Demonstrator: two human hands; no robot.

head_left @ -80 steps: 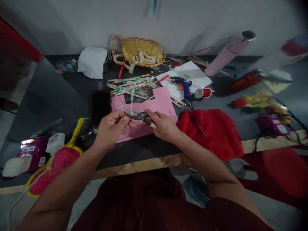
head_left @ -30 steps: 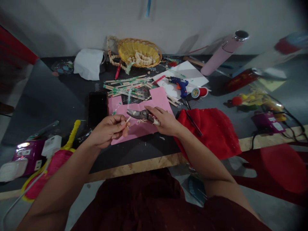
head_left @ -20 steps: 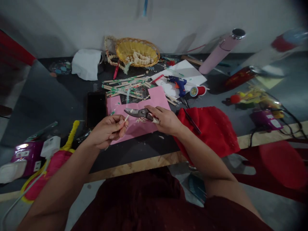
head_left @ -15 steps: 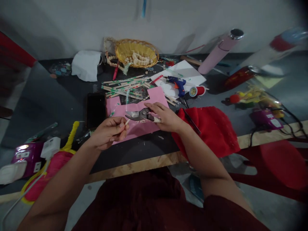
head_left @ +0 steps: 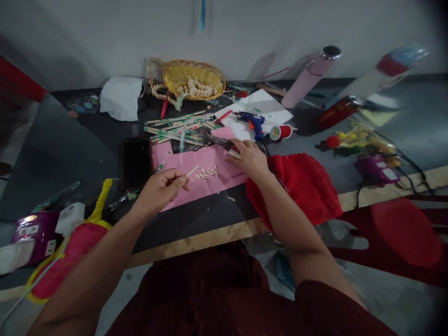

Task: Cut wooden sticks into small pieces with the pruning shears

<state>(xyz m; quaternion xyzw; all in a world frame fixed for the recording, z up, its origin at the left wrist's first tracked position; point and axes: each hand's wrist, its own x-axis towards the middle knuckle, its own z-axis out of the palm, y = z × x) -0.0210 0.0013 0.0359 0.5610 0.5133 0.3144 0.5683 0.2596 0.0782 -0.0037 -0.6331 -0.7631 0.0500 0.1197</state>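
Note:
A thin pale wooden stick (head_left: 192,171) is pinched between the thumb and fingers of my left hand (head_left: 164,190), pointing up and to the right. Close to its tip, several short cut stick pieces (head_left: 207,172) lie in a small heap on the pink paper (head_left: 182,198). My right hand (head_left: 251,159) is closed round the handles of the pruning shears (head_left: 219,139), low over the paper's right part. The dark blades point left, toward the wrapped chopsticks (head_left: 178,127). My palm and fingers hide much of the handles.
Behind the paper are a yellow basket (head_left: 194,77), a blue glue gun (head_left: 255,124) and a red thread spool (head_left: 281,132). A phone (head_left: 136,161) lies left. Red cloth (head_left: 301,191) sits under my right forearm; a pink flask (head_left: 310,79) stands at the back right.
My right hand has carried the pruning shears away from the stick, to the right and toward the back. The cut pieces now show fully. My left hand still holds the stick.

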